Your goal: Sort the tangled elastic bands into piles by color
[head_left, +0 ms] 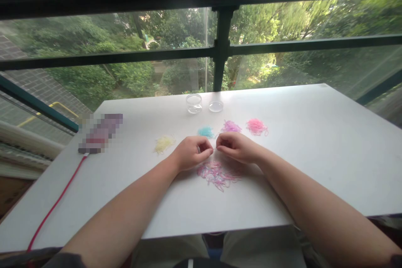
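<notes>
My left hand and my right hand are close together above the table, thumbs and forefingers pinched, with a small gap between the fingertips. Whatever they may hold is too small to make out. Just below them lies a loose pile of mixed pink and purple bands. Behind my hands are a blue pile and a purple pile. To the right sits a pink pile, and to the left a pale yellow pile.
A clear round container and a shallow clear dish stand near the back edge of the white table. At the left lies a blurred-out object with a red cable. Windows rise behind.
</notes>
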The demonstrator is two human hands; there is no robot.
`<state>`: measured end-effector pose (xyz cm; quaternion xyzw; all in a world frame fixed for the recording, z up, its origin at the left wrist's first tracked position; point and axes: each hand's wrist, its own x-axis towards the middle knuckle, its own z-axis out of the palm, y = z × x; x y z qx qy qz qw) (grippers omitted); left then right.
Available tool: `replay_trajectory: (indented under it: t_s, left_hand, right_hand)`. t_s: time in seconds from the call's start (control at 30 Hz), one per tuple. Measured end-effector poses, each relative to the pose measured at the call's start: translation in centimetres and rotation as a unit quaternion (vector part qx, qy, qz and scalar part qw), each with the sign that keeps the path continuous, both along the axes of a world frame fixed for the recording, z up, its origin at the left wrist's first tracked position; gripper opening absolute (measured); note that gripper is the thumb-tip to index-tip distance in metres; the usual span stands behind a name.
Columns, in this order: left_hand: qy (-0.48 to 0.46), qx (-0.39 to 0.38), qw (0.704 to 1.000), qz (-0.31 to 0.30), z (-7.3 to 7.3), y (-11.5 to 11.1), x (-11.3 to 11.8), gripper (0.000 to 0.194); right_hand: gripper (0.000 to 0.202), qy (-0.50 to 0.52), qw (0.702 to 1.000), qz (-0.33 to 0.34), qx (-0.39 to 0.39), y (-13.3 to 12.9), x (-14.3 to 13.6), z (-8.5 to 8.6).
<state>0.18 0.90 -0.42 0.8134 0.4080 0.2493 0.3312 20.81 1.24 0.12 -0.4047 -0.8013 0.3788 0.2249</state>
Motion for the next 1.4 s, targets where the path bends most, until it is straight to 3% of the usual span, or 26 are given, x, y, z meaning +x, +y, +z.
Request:
replay_trajectory:
  t_s: [1.4]
  left_hand:
    - [0.001,0.007,1.0,0.005,-0.04,0.04,-0.06,0.011]
  right_hand:
    - [0.006,-0.014,1.0,0.0,0.016,-0.08,0.12,-0.05]
